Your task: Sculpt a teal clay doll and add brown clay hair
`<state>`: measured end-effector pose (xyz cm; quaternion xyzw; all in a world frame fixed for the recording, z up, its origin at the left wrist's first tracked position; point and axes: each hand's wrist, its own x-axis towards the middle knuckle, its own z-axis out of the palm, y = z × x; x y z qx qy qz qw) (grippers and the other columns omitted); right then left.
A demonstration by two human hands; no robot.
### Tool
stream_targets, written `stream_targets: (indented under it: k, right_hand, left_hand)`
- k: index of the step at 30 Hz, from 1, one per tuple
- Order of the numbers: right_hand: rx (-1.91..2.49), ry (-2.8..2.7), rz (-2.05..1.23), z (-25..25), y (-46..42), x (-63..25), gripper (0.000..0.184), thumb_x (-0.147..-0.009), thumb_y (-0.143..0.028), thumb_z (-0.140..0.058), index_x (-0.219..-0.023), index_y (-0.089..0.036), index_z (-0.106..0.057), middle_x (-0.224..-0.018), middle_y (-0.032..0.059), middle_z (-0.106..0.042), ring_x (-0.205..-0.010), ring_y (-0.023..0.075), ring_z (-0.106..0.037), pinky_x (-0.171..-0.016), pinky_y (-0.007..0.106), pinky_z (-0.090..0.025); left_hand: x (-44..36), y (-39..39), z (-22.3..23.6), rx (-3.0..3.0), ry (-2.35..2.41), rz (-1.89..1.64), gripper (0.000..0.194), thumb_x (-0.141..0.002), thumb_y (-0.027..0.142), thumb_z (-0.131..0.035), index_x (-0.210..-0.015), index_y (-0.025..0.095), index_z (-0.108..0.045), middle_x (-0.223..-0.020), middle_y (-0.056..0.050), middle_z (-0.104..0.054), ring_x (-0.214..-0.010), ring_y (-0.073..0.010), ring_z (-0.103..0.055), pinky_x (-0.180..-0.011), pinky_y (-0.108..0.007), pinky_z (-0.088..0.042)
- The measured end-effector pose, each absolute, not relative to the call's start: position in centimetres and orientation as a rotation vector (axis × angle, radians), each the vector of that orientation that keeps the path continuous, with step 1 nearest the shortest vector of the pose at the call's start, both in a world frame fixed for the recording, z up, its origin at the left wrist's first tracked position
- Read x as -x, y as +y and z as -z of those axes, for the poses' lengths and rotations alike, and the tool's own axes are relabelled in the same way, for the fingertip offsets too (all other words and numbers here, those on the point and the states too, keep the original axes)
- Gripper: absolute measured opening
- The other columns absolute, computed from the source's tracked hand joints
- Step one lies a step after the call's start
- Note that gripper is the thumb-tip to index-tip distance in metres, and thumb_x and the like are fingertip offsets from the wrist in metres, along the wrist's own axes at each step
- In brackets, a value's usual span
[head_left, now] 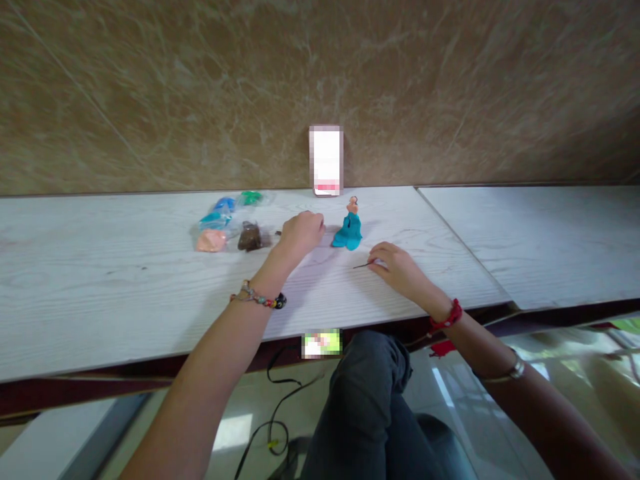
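Note:
My right hand (395, 268) pinches a thin dark strand (361, 266) just over the white tabletop (320, 300). Left of it and further back stands a small modelled figure (349, 230), with a turquoise gown, a peach head and dark lines on the head. My left hand (303, 230) is closed beside the figure, knuckles up and apart from it; whatever its fingers hold is hidden. Behind that wrist lies a bag of brown modelling clay (249, 236), with a tiny dark bit (278, 233) near it.
Bags of peach clay (211, 240), turquoise clay (215, 221), blue clay (225, 204) and green clay (251, 197) lie at the back left. A phone (327, 160) with a blurred screen leans on the marbled wall (200, 87). A black cable (273, 421) hangs below the table edge.

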<state>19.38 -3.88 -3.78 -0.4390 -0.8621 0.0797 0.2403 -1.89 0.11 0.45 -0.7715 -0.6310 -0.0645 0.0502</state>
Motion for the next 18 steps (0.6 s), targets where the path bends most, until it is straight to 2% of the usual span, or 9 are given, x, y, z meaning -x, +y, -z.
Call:
stream_targets:
  k: [4, 9, 18]
  right_hand:
    - [1.218, -2.393, -0.22, 3.7, -4.0, -19.2, 0.012, -0.078, -0.011, -0.05, -0.075, -0.015, -0.061, -0.086, 0.007, -0.061, -0.082, 0.0162, -0.056, -0.076, 0.029, -0.045]
    - [1.254, -2.466, -0.16, 3.5, -4.0, -19.3, 0.013, -0.08, -0.013, -0.048, -0.081, -0.013, -0.061, -0.087, 0.0078, -0.062, -0.086, 0.0176, -0.055, -0.078, 0.031, -0.043]
    - [1.245, -2.528, -0.109, 3.3, -4.3, -19.1, 0.02, -0.081, -0.012, -0.045, -0.084, -0.014, -0.065, -0.09, 0.0081, -0.063, -0.088, 0.0179, -0.055, -0.08, 0.03, -0.042]
  left_hand:
    - [0.5, -0.9, -0.9, 2.754, -1.6, 0.111, 0.031, -0.081, 0.034, -0.039, -0.085, 0.017, -0.064, -0.08, -0.007, -0.065, -0.071, -0.0169, -0.057, -0.06, -0.026, -0.038]
    - [-0.7, -2.1, -0.6, 3.129, -1.069, 0.053, 0.026, -0.08, 0.029, -0.04, -0.08, 0.019, -0.064, -0.075, -0.004, -0.064, -0.066, -0.0127, -0.054, -0.059, -0.024, -0.035]
    - [-1.4, -3.9, -1.8, 3.125, -1.081, -0.13, 0.021, -0.076, 0.033, -0.046, -0.075, 0.017, -0.061, -0.064, -0.003, -0.059, -0.052, -0.0111, -0.045, -0.047, -0.024, -0.024]
